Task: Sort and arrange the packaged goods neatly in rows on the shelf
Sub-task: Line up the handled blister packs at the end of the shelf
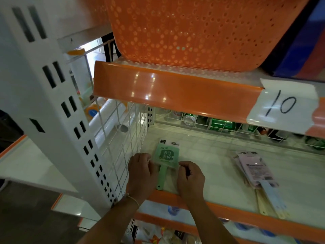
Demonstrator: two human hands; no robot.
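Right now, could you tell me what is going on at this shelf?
A person is setting a green packaged paddle-shaped item flat near the shelf's left wire divider. The left hand and right hand pinch its lower corners. A stack of pink and blue packaged items lies loosely to the right.

Single head view, close, down and forward onto shelf (pixel 219 166).

Two bare forearms, a thin pale string bracelet (pixel 133 199) on the left wrist.
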